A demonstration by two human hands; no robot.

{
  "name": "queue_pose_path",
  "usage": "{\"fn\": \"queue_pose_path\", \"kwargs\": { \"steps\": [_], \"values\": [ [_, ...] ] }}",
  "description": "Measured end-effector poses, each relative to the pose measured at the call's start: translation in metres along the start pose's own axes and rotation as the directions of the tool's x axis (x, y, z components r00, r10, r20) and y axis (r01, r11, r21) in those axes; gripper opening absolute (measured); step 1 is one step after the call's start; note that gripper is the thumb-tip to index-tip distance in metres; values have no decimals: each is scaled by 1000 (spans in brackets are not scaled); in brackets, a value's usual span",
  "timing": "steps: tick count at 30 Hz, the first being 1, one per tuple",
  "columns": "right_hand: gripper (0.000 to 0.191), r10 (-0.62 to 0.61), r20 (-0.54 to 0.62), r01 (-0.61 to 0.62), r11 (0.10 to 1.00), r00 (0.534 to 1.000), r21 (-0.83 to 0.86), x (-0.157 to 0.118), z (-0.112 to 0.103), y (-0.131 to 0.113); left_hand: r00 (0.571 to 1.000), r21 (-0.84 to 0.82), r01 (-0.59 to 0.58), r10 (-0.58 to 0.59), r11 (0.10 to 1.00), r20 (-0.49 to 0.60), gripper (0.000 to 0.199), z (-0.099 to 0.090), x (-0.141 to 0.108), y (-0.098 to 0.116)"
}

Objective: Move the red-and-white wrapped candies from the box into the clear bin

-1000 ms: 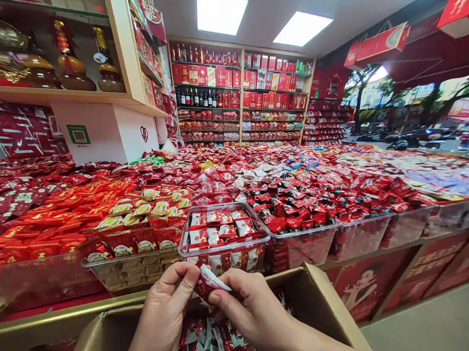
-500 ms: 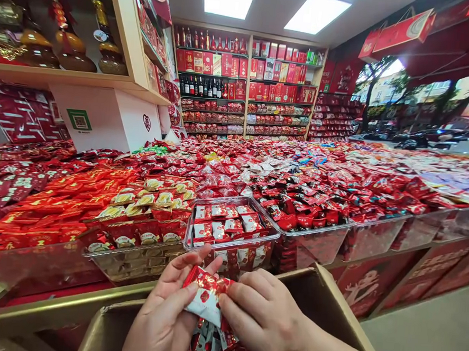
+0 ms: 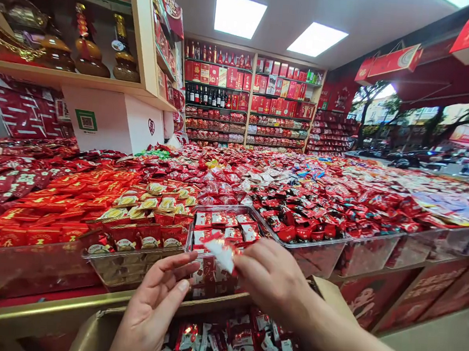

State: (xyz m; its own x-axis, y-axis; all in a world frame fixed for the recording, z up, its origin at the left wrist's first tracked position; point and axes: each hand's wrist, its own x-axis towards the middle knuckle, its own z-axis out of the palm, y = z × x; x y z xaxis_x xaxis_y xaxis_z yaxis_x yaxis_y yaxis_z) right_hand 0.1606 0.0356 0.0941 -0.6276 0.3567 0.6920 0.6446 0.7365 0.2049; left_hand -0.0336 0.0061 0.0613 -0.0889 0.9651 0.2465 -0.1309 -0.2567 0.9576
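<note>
My right hand [image 3: 272, 270] grips a red and white candy packet [image 3: 222, 254] at its right end, over the near edge of a clear plastic bin [image 3: 265, 231]. Rows of similar packets [image 3: 233, 233] lie in that bin. Left of the packet, my left hand [image 3: 159, 293] has its fingers apart and holds nothing. Below both hands, a cardboard box [image 3: 101, 329] contains many loose red and white packets [image 3: 240, 340]. My right hand and forearm hide part of the box.
Bins of durian-print packets [image 3: 129, 238] and orange-red packets [image 3: 58, 202] stand to the left, dark red ones [image 3: 311, 217] to the right. A gold rail [image 3: 51, 307] runs along the counter front. A wooden display cabinet [image 3: 144, 85] overhangs the left side.
The packet has left my left hand and moved up and forward in my right hand, toward the bin. My left hand has opened. The view has tilted up slightly, and the packets in the box show more.
</note>
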Motion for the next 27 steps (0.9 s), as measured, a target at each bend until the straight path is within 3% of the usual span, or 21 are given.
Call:
{"fn": "queue_pose_path", "kwargs": {
  "steps": [3,6,8,12,21,27],
  "values": [
    [14,175,162,-139,967,971,-214,30,13,37,1000,212,-3,-1,977,17,21,-9,8,-14],
    [16,242,373,-120,939,896,-322,55,40,66,991,310,10,-51,951,124,23,-15,10,-25],
    [19,248,455,-94,938,855,-335,64,56,77,984,351,-4,-58,936,167,25,-17,8,-28],
    [22,248,491,-83,939,835,-332,71,74,85,984,414,-35,-42,909,175,25,-18,3,-28],
    [20,153,585,-34,977,796,-209,69,85,90,983,511,-98,1,854,186,18,-15,0,-22],
    [22,163,559,-87,983,813,-161,74,71,95,972,530,-123,-6,839,235,16,-19,0,-26]
  ]
}}
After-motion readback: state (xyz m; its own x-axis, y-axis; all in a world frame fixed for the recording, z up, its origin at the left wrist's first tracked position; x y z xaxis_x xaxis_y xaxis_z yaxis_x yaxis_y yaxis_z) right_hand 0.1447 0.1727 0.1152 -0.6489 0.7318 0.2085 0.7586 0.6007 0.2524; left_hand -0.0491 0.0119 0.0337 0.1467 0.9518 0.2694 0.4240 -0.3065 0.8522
